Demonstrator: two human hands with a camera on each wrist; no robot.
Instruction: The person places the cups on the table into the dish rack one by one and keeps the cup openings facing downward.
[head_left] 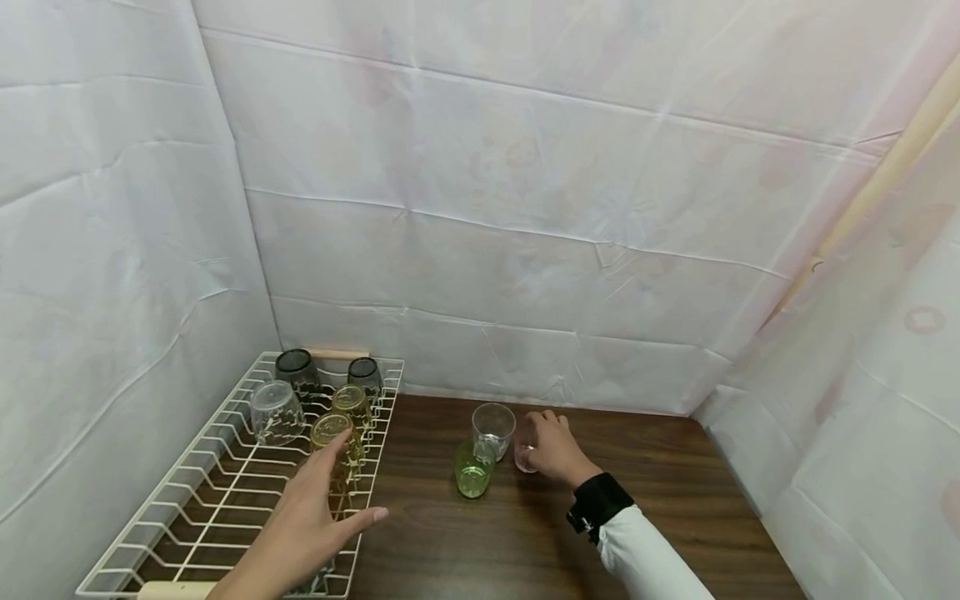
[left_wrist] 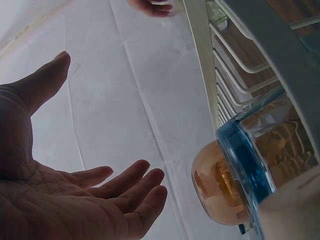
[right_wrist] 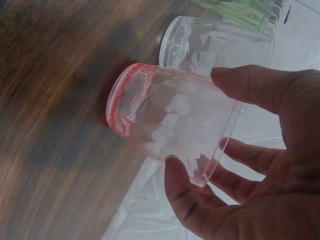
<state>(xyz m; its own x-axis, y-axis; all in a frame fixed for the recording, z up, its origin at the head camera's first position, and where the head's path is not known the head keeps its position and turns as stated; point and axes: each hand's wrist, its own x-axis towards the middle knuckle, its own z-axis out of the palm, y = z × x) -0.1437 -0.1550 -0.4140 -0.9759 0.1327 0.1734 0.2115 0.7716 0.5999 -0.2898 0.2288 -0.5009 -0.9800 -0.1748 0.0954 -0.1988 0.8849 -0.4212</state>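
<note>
Creased white sheeting (head_left: pixel 510 208) behind dark wooden tabletop (head_left: pixel 667 450); pale pole (head_left: pixel 876 185) at right.

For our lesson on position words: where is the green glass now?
In the head view, the green glass stands on the brown table, right of the wire rack, just front-left of a clear glass.

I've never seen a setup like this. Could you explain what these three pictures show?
There is no machine: a person works bare-handed. The wide picture comes from a camera worn on the head; the other two come from one on each wrist. On the brown wooden table, a clear glass and a green glass stand close together. The white wire rack holds, among others, two dark glasses, another clear glass and two yellow glasses. The right grip holds a pink glass near its rim. The left grip, near the rack, holds nothing.
</note>
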